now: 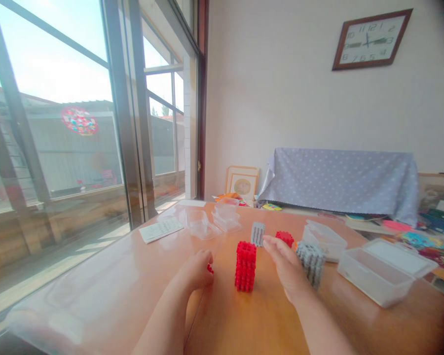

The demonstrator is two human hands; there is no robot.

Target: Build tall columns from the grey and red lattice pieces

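Between my two hands a tall red block stack (pixel 245 267) of small knobbly pieces stands upright on the table. My left hand (pixel 200 268) is closed to its left, and a bit of a small red piece (pixel 210 268) shows at the fingers. To the right of the stack is my right hand (pixel 283 264), fingers stretched out and nothing seen in them. A small grey block stack (pixel 258 234) stands just beyond its fingertips. Behind that hand are another red block stack (pixel 284 238), partly hidden, and a larger grey block stack (pixel 312 262).
Clear plastic containers (pixel 203 227) and a printed sheet (pixel 161 230) lie at the table's back left. An open, lidded plastic box (pixel 375 276) and another clear box (pixel 323 239) stand at the right. A window (pixel 70 148) borders the left side; a dotted cloth (pixel 340 180) hangs beyond the table.
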